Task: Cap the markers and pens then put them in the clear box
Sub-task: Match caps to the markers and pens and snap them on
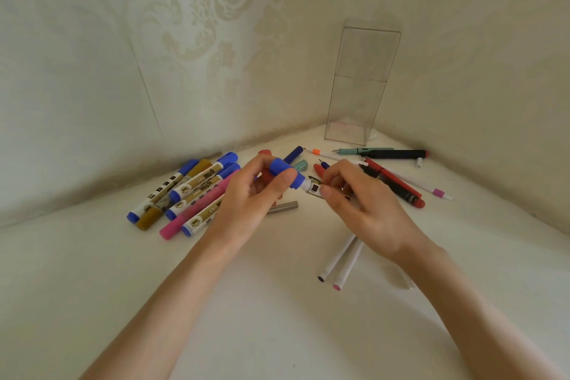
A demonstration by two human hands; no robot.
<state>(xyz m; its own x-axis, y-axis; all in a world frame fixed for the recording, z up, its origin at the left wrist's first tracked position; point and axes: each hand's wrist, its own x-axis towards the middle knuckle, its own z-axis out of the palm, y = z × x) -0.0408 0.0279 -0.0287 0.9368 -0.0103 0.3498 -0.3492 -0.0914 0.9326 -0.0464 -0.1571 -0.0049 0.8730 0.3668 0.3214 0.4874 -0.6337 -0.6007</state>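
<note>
Left hand (253, 194) pinches blue cap (279, 167), right hand (364, 203) grips marker (313, 187) (lying crosswise, cap leftward).

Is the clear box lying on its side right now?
No, the clear box stands upright on its short end in the far corner, its open top facing up.

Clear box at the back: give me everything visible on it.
The clear box is a tall, narrow, see-through rectangular case with thin walls; it looks like plastic. A faint horizontal seam crosses it about a third of the way down. It stands upright on its small end in the far corner of the white surface. No pen shows inside it. The teal pen lies just in front of it, not touching.
</note>
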